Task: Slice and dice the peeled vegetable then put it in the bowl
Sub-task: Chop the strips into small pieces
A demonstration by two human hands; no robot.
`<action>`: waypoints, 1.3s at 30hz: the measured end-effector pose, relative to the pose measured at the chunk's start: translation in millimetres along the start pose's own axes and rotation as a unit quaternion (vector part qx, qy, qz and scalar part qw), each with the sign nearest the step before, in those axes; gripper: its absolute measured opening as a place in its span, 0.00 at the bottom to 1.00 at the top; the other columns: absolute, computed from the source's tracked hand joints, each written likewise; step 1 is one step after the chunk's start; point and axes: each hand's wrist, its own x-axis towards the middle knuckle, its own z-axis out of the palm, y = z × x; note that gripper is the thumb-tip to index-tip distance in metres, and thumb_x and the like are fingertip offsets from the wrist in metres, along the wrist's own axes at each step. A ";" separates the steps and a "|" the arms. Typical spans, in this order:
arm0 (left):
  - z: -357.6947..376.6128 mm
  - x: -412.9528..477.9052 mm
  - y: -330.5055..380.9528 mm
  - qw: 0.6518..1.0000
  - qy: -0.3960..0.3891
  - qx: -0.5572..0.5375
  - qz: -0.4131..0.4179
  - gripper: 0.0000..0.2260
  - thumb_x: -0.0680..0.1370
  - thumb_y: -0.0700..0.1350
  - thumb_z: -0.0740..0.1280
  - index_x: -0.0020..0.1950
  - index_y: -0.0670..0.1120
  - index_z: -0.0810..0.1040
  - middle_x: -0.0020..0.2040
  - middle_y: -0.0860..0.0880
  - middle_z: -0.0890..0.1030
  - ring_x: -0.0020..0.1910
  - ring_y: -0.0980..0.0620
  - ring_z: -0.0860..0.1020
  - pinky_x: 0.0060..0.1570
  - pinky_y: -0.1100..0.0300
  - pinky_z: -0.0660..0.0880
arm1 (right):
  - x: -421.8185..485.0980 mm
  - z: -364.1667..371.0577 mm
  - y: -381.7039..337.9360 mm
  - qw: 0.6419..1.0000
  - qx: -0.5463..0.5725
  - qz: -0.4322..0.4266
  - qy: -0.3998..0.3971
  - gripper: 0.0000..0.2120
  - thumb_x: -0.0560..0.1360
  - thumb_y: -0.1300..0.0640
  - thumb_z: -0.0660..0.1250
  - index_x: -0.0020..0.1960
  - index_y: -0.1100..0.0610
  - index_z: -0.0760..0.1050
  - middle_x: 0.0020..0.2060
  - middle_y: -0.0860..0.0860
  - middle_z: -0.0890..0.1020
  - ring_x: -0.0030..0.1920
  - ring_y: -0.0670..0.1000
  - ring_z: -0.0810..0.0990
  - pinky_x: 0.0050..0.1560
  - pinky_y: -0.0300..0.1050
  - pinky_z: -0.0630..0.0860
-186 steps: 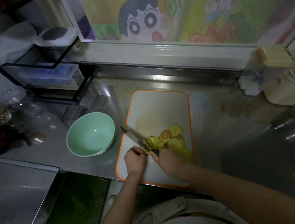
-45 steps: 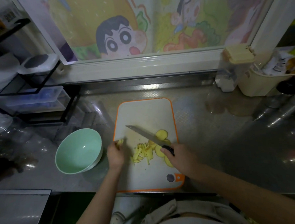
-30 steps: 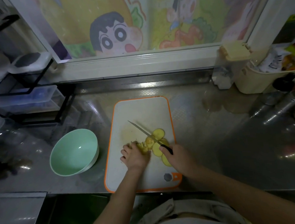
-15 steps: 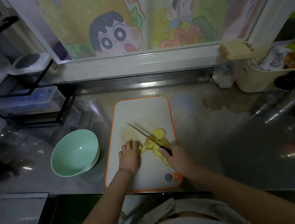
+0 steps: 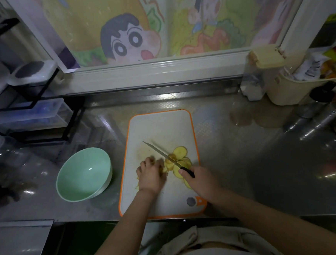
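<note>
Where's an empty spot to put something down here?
The far half of the cutting board, beyond the knife, is bare. So is the counter between the board and the metal bottles. Crowded: the board's near half, under left hand, right hand and slices; bowl and rack fill the left.

Pale yellow vegetable slices (image 5: 179,155) overlap on the orange-rimmed cutting board (image 5: 159,127), the mint-green bowl (image 5: 84,174) just left

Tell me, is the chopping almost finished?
Partway. The vegetable is already in round potato slices on the cutting board. The left hand steadies some while the right hand grips the knife across them. Left: more cutting, and the green bowl holds nothing yet.
</note>
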 end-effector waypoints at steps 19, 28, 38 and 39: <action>-7.4 -33.5 -33.3 0.984 0.066 -0.146 -0.080 0.27 0.65 0.53 0.60 0.62 0.44 0.72 0.56 0.42 0.70 0.59 0.41 0.69 0.59 0.51 0.68 | -8.6 22.6 -12.0 0.992 0.120 0.016 -0.020 0.23 0.81 0.45 0.53 0.39 0.61 0.74 0.28 0.53 0.72 0.34 0.54 0.74 0.37 0.44 0.68; -1.3 -45.2 -45.6 0.976 0.002 -0.200 -0.088 0.21 0.71 0.38 0.66 0.63 0.40 0.66 0.60 0.42 0.67 0.58 0.42 0.71 0.55 0.54 0.68 | -8.2 35.2 -11.0 1.000 0.012 0.017 -0.018 0.23 0.80 0.44 0.54 0.32 0.57 0.68 0.27 0.49 0.70 0.28 0.45 0.69 0.33 0.41 0.66; -0.6 -39.9 -51.0 0.972 0.039 -0.217 -0.076 0.18 0.68 0.29 0.62 0.57 0.37 0.70 0.54 0.39 0.72 0.56 0.41 0.71 0.55 0.57 0.65 | -4.9 41.8 -12.4 0.999 0.001 0.013 -0.042 0.23 0.81 0.45 0.53 0.31 0.55 0.66 0.27 0.48 0.70 0.28 0.44 0.69 0.29 0.35 0.62; -0.6 -38.4 -50.5 0.975 0.037 -0.207 -0.068 0.17 0.67 0.28 0.62 0.56 0.37 0.71 0.53 0.39 0.72 0.54 0.40 0.71 0.53 0.57 0.65 | -4.8 42.5 -11.9 0.999 0.007 0.013 -0.044 0.23 0.81 0.45 0.53 0.31 0.55 0.66 0.27 0.48 0.70 0.29 0.43 0.69 0.30 0.35 0.63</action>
